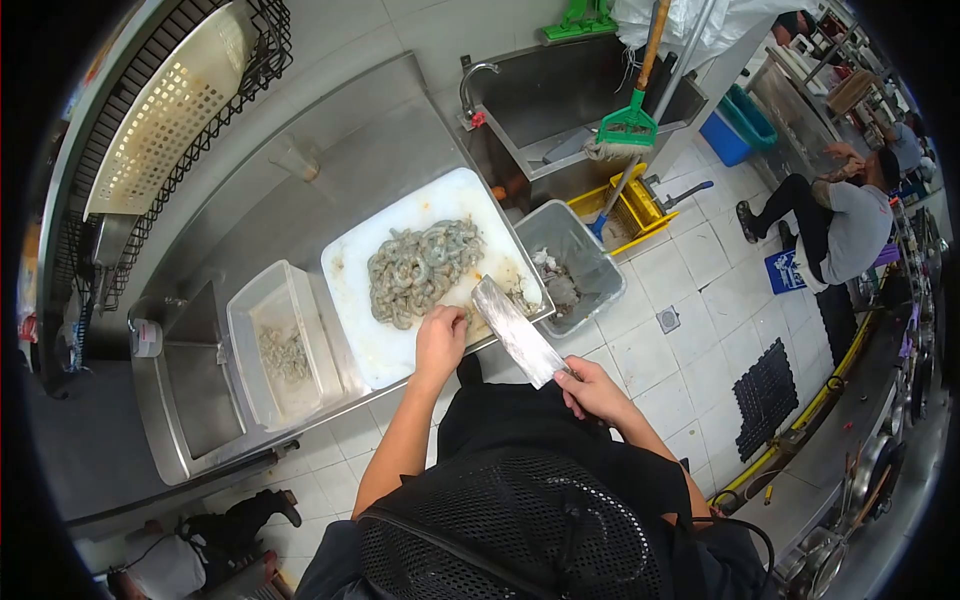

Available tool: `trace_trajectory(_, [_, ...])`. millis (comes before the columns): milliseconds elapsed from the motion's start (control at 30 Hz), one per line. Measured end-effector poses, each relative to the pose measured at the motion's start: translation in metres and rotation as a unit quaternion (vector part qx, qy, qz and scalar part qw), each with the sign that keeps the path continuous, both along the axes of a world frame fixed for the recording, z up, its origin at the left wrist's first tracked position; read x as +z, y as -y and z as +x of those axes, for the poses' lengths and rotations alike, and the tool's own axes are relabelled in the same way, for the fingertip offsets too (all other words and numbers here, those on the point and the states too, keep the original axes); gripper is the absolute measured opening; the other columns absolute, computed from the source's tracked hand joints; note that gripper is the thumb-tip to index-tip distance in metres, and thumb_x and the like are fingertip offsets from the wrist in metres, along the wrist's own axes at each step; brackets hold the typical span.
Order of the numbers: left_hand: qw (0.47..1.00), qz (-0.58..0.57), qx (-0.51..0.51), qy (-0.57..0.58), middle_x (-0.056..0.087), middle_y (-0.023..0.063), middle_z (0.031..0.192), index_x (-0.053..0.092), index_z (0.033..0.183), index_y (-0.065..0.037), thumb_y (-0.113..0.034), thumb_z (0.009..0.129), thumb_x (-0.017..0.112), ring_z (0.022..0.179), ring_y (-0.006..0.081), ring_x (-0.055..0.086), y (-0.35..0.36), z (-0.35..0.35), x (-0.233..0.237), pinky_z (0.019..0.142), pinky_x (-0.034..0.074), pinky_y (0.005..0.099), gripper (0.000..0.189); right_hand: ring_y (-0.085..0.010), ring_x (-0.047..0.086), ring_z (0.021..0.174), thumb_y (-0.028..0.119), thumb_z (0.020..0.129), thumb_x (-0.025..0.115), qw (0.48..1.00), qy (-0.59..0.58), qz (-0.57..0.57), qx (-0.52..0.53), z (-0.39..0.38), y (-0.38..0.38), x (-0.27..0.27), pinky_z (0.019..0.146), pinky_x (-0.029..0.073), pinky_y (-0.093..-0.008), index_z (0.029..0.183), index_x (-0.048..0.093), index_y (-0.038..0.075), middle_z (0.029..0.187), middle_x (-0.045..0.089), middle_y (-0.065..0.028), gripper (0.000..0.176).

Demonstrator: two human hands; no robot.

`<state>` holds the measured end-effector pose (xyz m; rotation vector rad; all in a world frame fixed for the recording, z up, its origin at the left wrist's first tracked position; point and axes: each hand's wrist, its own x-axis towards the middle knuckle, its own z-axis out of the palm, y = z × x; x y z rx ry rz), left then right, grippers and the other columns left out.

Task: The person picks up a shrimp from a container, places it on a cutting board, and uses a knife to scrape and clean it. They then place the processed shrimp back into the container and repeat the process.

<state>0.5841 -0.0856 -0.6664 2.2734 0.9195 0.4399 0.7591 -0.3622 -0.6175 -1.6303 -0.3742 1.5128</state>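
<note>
A heap of raw grey shrimp (420, 270) lies on a white cutting board (385, 355) on the steel counter. My left hand (441, 340) is at the board's near edge, just below the heap, with its fingers curled together; what they hold, if anything, is too small to make out. In my right hand (592, 388) is the handle of a broad cleaver (518, 332), whose blade reaches over the board's right edge. Small scraps (520, 297) lie near the blade tip. To the left, a translucent tub (328, 372) contains more shrimp (284, 352).
Right of the board stands a grey bin (598, 292) with waste inside. Beyond are a steel sink (560, 165), a yellow mop bucket (640, 225) and a green broom (628, 128). One person (855, 225) sits at the right; another (170, 560) is at the lower left.
</note>
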Motion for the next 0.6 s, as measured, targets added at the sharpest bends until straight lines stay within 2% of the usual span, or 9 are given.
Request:
trace_trajectory(100, [0.999, 0.038, 0.021, 0.005, 0.075, 0.0198, 0.100, 0.077, 0.102, 0.000, -0.006, 0.094, 0.073, 0.097, 0.0407, 0.072, 0.007, 0.006, -0.008, 0.088, 0.057, 0.0491, 0.010, -0.0111, 0.054, 0.051, 0.027, 0.115, 0.062, 1.000, -0.004, 0.006, 0.016, 0.002, -0.003, -0.010, 0.048, 0.045, -0.0297, 0.107, 0.062, 0.006, 0.071, 0.061, -0.0025, 0.022])
trace_trajectory(167, [0.998, 0.055, 0.032, 0.002, 0.076, 0.0204, 0.099, 0.078, 0.101, -0.001, -0.006, 0.093, 0.074, 0.093, 0.0394, 0.073, 0.008, 0.006, -0.010, 0.086, 0.057, 0.0486, 0.010, -0.0100, 0.054, 0.053, 0.026, 0.118, 0.058, 1.000, -0.004, -0.008, 0.027, 0.001, -0.006, -0.012, 0.048, 0.044, -0.0287, 0.119, 0.065, 0.006, 0.072, 0.060, -0.0013, 0.021])
trace_trajectory(267, [0.998, 0.030, 0.051, -0.017, 0.077, 0.0199, 0.097, 0.078, 0.101, -0.002, -0.007, 0.093, 0.075, 0.093, 0.0392, 0.074, 0.007, 0.009, -0.008, 0.085, 0.057, 0.0490, 0.011, -0.0105, 0.054, 0.052, 0.026, 0.118, 0.058, 0.999, -0.019, 0.000, 0.032, 0.001, -0.006, -0.016, 0.048, 0.044, -0.0290, 0.121, 0.065, 0.005, 0.072, 0.060, -0.0018, 0.022])
trace_trajectory(333, [0.997, -0.019, 0.059, -0.049, 0.077, 0.0191, 0.104, 0.077, 0.101, -0.001, -0.008, 0.094, 0.074, 0.101, 0.0416, 0.073, 0.007, 0.009, -0.007, 0.090, 0.057, 0.0506, 0.010, -0.0109, 0.054, 0.052, 0.026, 0.117, 0.059, 0.999, -0.032, -0.001, 0.028, 0.003, -0.006, -0.016, 0.048, 0.044, -0.0293, 0.121, 0.065, 0.005, 0.073, 0.061, -0.0025, 0.023])
trace_trajectory(600, [0.995, -0.018, 0.061, -0.077, 0.079, 0.0201, 0.105, 0.077, 0.101, -0.002, -0.009, 0.093, 0.074, 0.102, 0.0423, 0.074, 0.005, 0.012, -0.003, 0.089, 0.057, 0.0518, 0.011, -0.0118, 0.054, 0.052, 0.026, 0.119, 0.056, 0.998, -0.065, 0.008, 0.004, -0.004, -0.007, -0.020, 0.048, 0.045, -0.0300, 0.123, 0.066, 0.003, 0.071, 0.062, -0.0039, 0.025])
